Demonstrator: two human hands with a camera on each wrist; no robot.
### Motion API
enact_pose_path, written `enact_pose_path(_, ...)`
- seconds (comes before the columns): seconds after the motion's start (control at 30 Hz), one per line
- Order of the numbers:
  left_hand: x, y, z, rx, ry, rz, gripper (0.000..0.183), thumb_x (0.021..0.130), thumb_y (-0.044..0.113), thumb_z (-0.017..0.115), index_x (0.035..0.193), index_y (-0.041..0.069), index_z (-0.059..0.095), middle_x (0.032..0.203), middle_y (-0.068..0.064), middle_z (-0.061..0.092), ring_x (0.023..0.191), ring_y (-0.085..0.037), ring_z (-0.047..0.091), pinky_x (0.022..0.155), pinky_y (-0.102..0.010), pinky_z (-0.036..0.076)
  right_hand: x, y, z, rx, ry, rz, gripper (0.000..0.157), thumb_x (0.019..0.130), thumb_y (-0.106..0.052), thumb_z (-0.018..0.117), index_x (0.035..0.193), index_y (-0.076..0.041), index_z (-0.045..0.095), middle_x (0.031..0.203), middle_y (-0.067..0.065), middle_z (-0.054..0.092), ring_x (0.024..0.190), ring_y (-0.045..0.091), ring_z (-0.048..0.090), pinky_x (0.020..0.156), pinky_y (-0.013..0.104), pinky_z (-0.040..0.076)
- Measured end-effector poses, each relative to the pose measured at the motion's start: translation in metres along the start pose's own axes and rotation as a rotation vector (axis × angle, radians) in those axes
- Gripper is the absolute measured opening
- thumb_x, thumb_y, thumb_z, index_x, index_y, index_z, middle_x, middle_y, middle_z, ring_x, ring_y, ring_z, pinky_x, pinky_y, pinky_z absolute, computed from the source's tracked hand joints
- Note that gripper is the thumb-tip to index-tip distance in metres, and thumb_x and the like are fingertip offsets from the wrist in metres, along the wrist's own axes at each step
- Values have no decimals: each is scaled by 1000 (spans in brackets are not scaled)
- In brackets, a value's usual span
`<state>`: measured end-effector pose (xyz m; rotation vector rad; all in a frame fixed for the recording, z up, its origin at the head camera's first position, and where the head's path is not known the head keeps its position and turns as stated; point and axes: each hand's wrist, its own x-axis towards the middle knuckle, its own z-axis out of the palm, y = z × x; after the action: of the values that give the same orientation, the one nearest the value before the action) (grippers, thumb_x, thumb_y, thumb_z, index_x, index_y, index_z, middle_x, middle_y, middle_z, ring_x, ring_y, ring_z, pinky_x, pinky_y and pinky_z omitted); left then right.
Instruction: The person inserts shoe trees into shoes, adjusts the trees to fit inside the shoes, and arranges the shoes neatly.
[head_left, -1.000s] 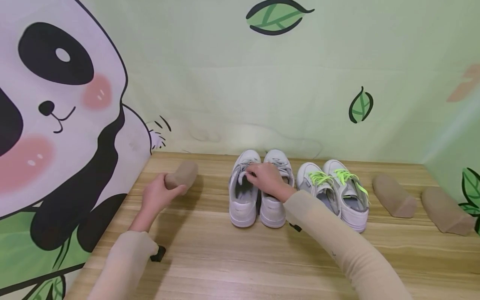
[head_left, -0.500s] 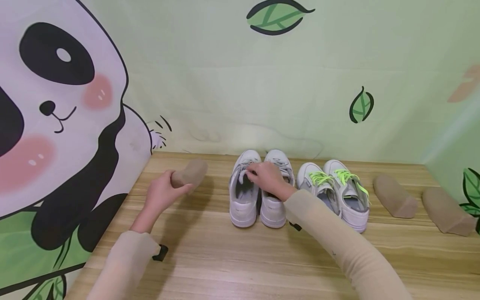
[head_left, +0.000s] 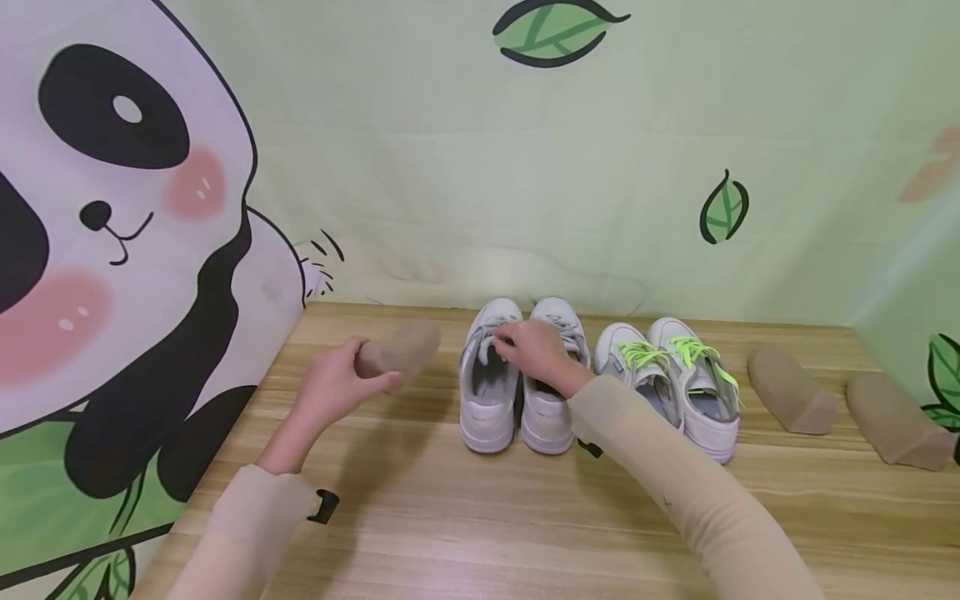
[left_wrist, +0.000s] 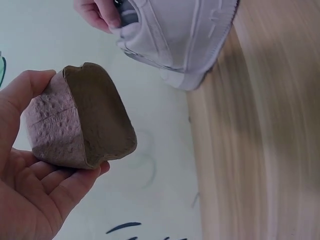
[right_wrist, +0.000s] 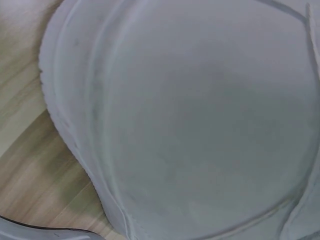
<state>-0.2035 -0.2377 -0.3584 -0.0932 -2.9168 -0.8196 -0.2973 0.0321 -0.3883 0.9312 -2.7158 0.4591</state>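
Observation:
My left hand (head_left: 330, 387) grips a brown moulded-pulp shoe insert (head_left: 405, 347) between thumb and fingers, held above the boards left of the white sneakers. In the left wrist view the hollow open end of the insert (left_wrist: 102, 117) faces the camera. My right hand (head_left: 538, 350) pinches the tongue (head_left: 484, 348) of the left white sneaker (head_left: 486, 427), whose opening shows. Its mate, the right white sneaker (head_left: 546, 429), stands close beside it, partly hidden under my right hand and wrist. A white shoe surface (right_wrist: 200, 115) fills most of the right wrist view.
A second pair of white sneakers (head_left: 708, 433) with neon-green laces stands to the right. Beyond it, two more pulp inserts (head_left: 791, 392) lie on the wooden surface (head_left: 450, 525). Behind runs a green wall (head_left: 420, 192) printed with leaves and a panda.
My left hand has carried the pulp insert to the right, nearer the left white sneaker. The right hand stays at the sneaker's tongue.

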Motion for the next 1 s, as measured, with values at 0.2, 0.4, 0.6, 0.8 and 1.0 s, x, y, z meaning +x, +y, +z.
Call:
enact_pose_path(0.2,-5,12,-5,-11,-24,24,68,71,48,66,119,3,49,107,-17,59,91,-28,57,73,-40,47,1,0,-1,-10,21,-14,22,86,-22,53,99,-13,67,74,0,68,55,14,56,53,30,45)
enact_pose_path(0.4,-8,21,-8,10,-40,54,63,70,47,66,116,6,51,103,-14,61,88,-25,57,71,-38,46,2,1,-1,-1,11,-8,21,86,-21,52,98,-13,68,73,0,67,56,14,56,55,31,45)
enact_pose_path(0.6,-12,30,-7,2,-70,90,60,69,47,68,113,9,52,99,-9,62,83,-21,57,67,-33,46,1,2,-1,9,-3,-7,20,87,-21,51,95,-14,68,68,-2,65,55,13,53,55,30,43)
enact_pose_path(0.8,-16,41,-8,-13,-89,151,55,68,44,70,110,12,55,94,-5,63,78,-17,56,64,-29,44,1,3,-1,21,4,-28,20,87,-21,52,96,-12,68,74,0,67,64,17,61,62,34,47)
enact_pose_path(1.0,-19,50,-5,-13,-124,206,60,67,46,70,113,10,55,96,-5,63,80,-15,57,65,-29,45,2,4,0,-1,-23,-18,22,87,-23,52,99,-14,67,91,2,68,75,21,64,68,36,48)
